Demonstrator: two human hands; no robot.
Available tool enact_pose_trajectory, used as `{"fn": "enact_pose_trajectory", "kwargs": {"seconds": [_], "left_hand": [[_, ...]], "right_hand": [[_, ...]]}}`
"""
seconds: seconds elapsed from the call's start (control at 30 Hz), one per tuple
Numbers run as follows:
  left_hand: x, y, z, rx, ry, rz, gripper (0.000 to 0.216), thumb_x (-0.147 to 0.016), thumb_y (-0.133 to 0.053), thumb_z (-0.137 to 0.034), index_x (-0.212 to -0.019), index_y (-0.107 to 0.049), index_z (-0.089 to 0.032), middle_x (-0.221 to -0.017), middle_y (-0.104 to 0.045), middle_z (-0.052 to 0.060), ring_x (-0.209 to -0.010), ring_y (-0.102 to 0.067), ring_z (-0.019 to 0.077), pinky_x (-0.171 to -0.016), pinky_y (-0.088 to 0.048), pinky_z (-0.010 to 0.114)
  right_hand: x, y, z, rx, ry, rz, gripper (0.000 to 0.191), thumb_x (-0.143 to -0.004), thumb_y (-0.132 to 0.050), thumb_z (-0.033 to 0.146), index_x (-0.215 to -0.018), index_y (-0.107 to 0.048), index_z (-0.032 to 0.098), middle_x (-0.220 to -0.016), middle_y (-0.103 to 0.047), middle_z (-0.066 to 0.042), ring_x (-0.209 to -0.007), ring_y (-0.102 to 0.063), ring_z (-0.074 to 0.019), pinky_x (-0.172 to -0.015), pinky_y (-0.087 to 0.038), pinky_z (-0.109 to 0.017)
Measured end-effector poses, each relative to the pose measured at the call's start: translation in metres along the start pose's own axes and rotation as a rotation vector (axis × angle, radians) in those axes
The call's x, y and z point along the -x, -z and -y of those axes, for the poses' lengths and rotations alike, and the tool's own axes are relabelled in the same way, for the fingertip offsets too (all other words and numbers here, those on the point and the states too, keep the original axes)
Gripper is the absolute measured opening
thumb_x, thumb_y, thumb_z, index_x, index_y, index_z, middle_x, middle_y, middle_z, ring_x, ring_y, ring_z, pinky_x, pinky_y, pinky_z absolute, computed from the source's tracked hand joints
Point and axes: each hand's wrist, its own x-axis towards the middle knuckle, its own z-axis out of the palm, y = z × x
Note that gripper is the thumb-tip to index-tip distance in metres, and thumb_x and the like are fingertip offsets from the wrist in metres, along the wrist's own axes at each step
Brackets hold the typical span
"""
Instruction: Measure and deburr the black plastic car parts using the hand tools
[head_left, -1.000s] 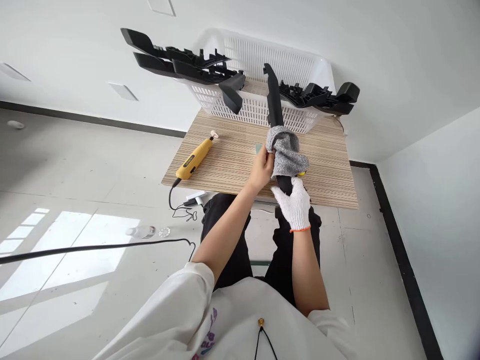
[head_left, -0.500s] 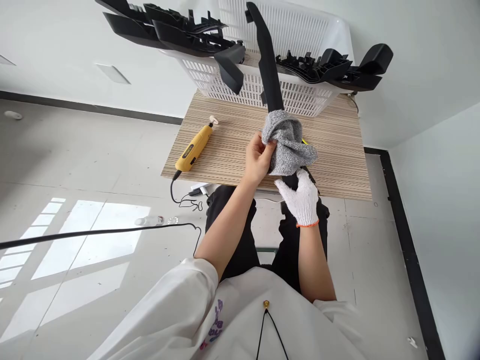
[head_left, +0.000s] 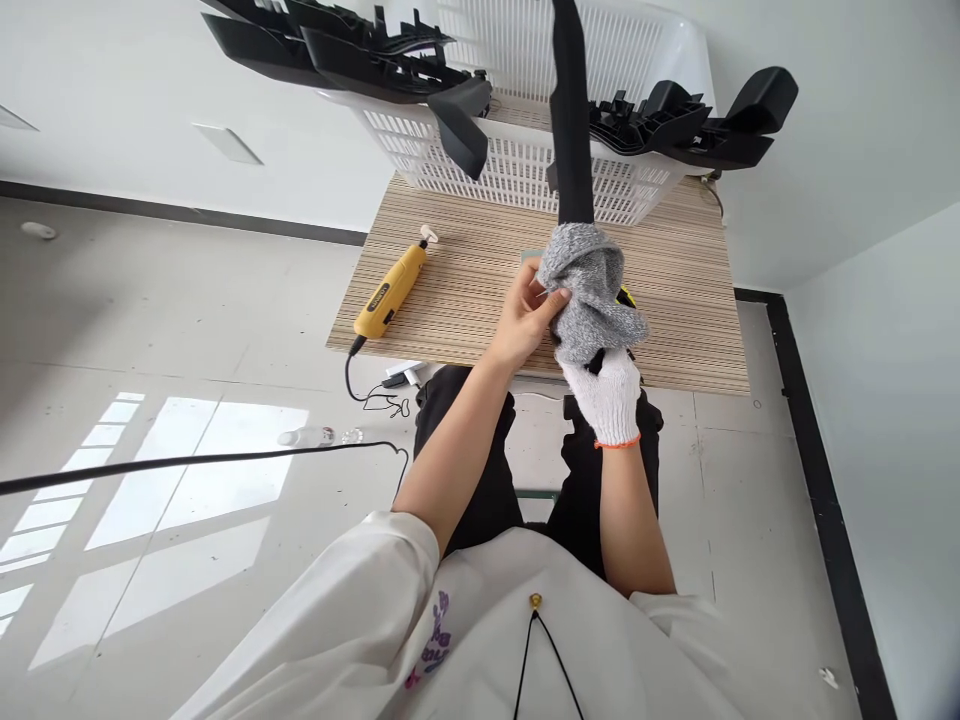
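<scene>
Left hand: your bare left hand (head_left: 523, 318) pinches the left side of the grey cloth (head_left: 589, 290) between thumb and fingers.
Right hand: your gloved right hand (head_left: 606, 398) grips the near end of the long black part (head_left: 574, 130), just below the cloth; the fingertips are hidden.
Black part: it runs away from your right hand, up through the bunched cloth wrapped around it, its far length passing in front of the white basket (head_left: 420, 150).
Yellow tool: the corded yellow tool (head_left: 391, 292) lies on the table (head_left: 472, 260), left of your left hand, well apart.
</scene>
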Motion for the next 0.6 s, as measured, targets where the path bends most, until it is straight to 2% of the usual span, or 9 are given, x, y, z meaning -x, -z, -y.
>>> {"fn": "enact_pose_trajectory", "kwargs": {"seconds": [0.1, 0.17, 0.3, 0.4, 0.47, 0.6], "left_hand": [[-0.0016, 0.0003, 0.0034, -0.053, -0.07, -0.13, 0.046, -0.088, -0.074, -0.064, -0.106, -0.059, -0.024, -0.097, -0.068, 0.003, -0.107, -0.073, 0.023, -0.095, -0.06, 0.039], [-0.002, -0.0006, 0.0043, -0.054, -0.072, -0.149, 0.045, -0.089, -0.072, -0.064, -0.107, -0.06, -0.025, -0.097, -0.068, 0.003, -0.107, -0.073, 0.0229, -0.095, -0.06, 0.038], [-0.0002, -0.0008, 0.0031, 0.028, 0.01, -0.015, 0.049, -0.086, -0.078, -0.06, -0.116, -0.058, -0.027, -0.11, -0.07, 0.004, -0.118, -0.071, 0.0252, -0.1, -0.059, 0.041], [0.0015, 0.0009, 0.0025, 0.051, 0.069, 0.07, 0.052, -0.083, -0.083, -0.056, -0.118, -0.058, -0.027, -0.11, -0.07, 0.004, -0.114, -0.072, 0.0244, -0.098, -0.06, 0.042], [0.0018, 0.0009, 0.0034, 0.03, 0.048, 0.038, 0.049, -0.083, -0.082, -0.057, -0.113, -0.058, -0.026, -0.104, -0.071, 0.003, -0.108, -0.074, 0.0235, -0.095, -0.061, 0.041], [0.0006, -0.0026, 0.0058, -0.038, -0.036, -0.13, 0.046, -0.088, -0.074, -0.063, -0.107, -0.059, -0.025, -0.095, -0.07, 0.003, -0.105, -0.074, 0.0234, -0.092, -0.061, 0.039]], "right_hand": [[-0.0003, 0.003, 0.0047, 0.046, 0.0, 0.052, 0.066, -0.077, -0.072, 0.068, -0.118, -0.07, 0.016, -0.101, -0.079, -0.017, -0.096, -0.076, -0.038, -0.081, -0.06, -0.05], [-0.0006, 0.0037, 0.006, 0.064, -0.007, 0.066, 0.065, -0.076, -0.073, 0.066, -0.118, -0.07, 0.016, -0.102, -0.079, -0.017, -0.095, -0.076, -0.0383, -0.08, -0.06, -0.05], [-0.001, 0.0008, 0.002, 0.036, -0.017, 0.028, 0.065, -0.08, -0.069, 0.067, -0.119, -0.072, 0.015, -0.105, -0.08, -0.017, -0.099, -0.077, -0.0388, -0.081, -0.06, -0.05], [-0.0009, -0.0011, -0.0019, 0.022, 0.0, 0.008, 0.057, -0.081, -0.068, 0.065, -0.109, -0.076, 0.016, -0.104, -0.08, -0.017, -0.102, -0.077, -0.0384, -0.085, -0.061, -0.051], [-0.0009, -0.0008, -0.0025, 0.019, 0.016, 0.007, 0.057, -0.08, -0.069, 0.064, -0.11, -0.076, 0.017, -0.106, -0.08, -0.017, -0.102, -0.077, -0.0376, -0.085, -0.061, -0.05], [-0.0016, 0.0017, 0.0005, 0.057, 0.028, 0.037, 0.065, -0.078, -0.073, 0.064, -0.121, -0.071, 0.015, -0.108, -0.079, -0.018, -0.097, -0.077, -0.0383, -0.081, -0.061, -0.05]]}}
